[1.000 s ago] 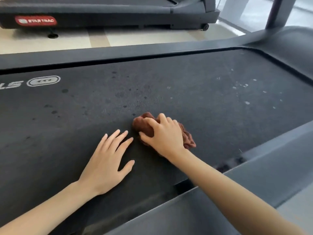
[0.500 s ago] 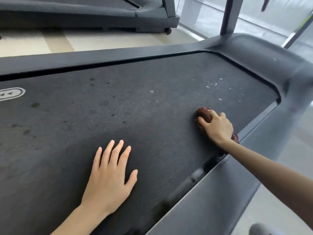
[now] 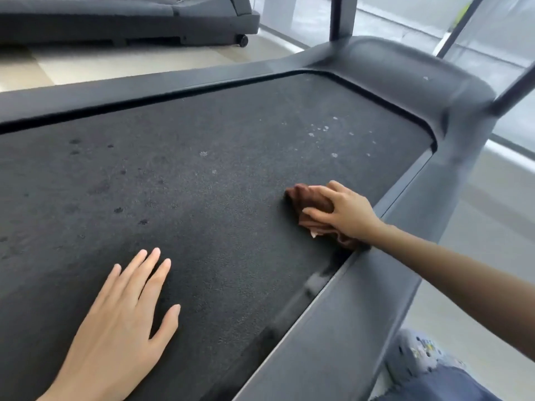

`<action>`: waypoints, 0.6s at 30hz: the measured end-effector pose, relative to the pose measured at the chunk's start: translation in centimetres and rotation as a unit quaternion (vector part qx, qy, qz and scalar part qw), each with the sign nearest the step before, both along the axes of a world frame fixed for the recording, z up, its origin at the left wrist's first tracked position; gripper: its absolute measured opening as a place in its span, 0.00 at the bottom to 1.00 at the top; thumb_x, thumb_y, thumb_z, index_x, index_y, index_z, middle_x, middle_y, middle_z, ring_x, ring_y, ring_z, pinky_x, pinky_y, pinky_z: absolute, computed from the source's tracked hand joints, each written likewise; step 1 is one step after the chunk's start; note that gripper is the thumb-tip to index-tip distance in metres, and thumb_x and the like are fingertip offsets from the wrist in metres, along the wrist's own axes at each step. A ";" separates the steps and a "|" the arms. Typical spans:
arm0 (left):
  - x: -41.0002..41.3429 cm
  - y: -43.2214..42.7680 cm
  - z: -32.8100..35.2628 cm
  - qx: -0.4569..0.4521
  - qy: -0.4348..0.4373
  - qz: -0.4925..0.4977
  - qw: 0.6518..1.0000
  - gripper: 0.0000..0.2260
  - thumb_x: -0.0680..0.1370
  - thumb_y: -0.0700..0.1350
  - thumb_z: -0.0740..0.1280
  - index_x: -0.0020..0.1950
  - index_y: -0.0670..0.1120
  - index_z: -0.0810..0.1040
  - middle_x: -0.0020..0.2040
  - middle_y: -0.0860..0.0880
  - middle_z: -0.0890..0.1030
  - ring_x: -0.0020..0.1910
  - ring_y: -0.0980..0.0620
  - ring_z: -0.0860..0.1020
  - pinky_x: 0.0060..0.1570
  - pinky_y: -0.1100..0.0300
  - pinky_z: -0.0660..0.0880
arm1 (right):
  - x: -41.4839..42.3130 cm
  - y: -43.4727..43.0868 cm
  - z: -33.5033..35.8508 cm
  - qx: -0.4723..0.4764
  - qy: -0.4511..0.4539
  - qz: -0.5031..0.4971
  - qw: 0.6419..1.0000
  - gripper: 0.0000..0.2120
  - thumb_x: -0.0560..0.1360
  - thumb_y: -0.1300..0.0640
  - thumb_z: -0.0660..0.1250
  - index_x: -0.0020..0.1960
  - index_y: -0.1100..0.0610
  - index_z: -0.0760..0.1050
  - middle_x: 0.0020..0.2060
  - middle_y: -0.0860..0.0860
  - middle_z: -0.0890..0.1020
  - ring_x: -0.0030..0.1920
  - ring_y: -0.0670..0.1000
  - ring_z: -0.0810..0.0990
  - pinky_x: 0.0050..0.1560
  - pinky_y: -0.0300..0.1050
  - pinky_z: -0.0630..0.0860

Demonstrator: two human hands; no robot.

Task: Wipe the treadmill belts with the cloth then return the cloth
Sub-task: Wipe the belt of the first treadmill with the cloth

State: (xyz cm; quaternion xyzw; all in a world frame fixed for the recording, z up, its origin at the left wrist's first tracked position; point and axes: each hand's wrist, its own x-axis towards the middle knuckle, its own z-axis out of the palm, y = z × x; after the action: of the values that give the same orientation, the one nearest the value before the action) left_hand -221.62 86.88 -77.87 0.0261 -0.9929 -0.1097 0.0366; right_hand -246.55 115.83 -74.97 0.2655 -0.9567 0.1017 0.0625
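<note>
Cloth (image 3: 311,205) bunched under right hand (image 3: 346,211), which grips it; left hand (image 3: 121,328) lies flat on belt (image 3: 202,198)

A dark grey, rough-textured treadmill belt (image 3: 220,204) is seen lying flat within its frame, marked with dark spots toward 10 o'clock and pale specks toward 1 o'clock. A brown cloth (image 3: 302,198) is bunched into a crumpled wad on the belt at about 3 o'clock, close to the right edge, and is gripped and pressed down by the right hand (image 3: 347,211)
</note>
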 end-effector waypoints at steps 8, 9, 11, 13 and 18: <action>-8.8 4.9 1.0 -0.009 0.045 -0.046 0.998 0.29 0.75 0.57 0.49 0.69 0.42 0.69 0.71 0.47 0.69 0.72 0.50 0.63 0.70 0.54 0.53 | -1.5 -0.2 -0.6 -0.005 0.053 -0.106 0.993 0.24 0.73 0.35 0.60 0.64 0.47 0.72 0.47 0.55 0.74 0.47 0.60 0.77 0.48 0.50 0.74; -10.1 5.8 1.0 -0.002 0.046 -0.044 0.998 0.30 0.75 0.58 0.48 0.71 0.43 0.68 0.72 0.48 0.67 0.72 0.51 0.61 0.71 0.55 0.52 | 0.5 -0.2 -0.5 -0.011 0.076 -0.023 0.997 0.24 0.72 0.35 0.60 0.62 0.46 0.74 0.43 0.53 0.73 0.43 0.58 0.76 0.46 0.50 0.74; -11.9 7.3 0.8 0.003 0.037 -0.054 0.998 0.32 0.74 0.60 0.44 0.73 0.45 0.63 0.74 0.49 0.62 0.74 0.53 0.55 0.73 0.55 0.50 | 2.9 1.0 -0.7 0.009 0.115 0.153 0.981 0.24 0.71 0.35 0.60 0.61 0.46 0.75 0.41 0.52 0.73 0.39 0.55 0.74 0.43 0.48 0.73; -12.8 8.2 0.4 -0.009 0.029 -0.066 0.997 0.32 0.74 0.60 0.43 0.74 0.47 0.62 0.75 0.50 0.60 0.75 0.53 0.53 0.74 0.53 0.49 | 2.1 2.7 -0.9 0.044 0.131 0.226 0.964 0.24 0.72 0.35 0.60 0.61 0.46 0.75 0.42 0.52 0.74 0.39 0.54 0.73 0.43 0.47 0.71; -13.7 9.3 0.8 -0.020 -0.009 -0.077 0.997 0.31 0.75 0.61 0.44 0.74 0.48 0.62 0.75 0.50 0.60 0.75 0.53 0.52 0.73 0.52 0.49 | -9.0 6.8 -0.3 0.039 0.088 -0.039 0.995 0.24 0.73 0.36 0.62 0.65 0.44 0.72 0.46 0.55 0.75 0.49 0.60 0.78 0.47 0.50 0.72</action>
State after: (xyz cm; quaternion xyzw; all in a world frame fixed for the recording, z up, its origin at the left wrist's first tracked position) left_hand -235.30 96.14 -77.07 -0.0498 -0.9943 -0.0926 0.0192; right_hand -255.59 122.63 -75.26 0.2380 -0.9603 0.0375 0.1403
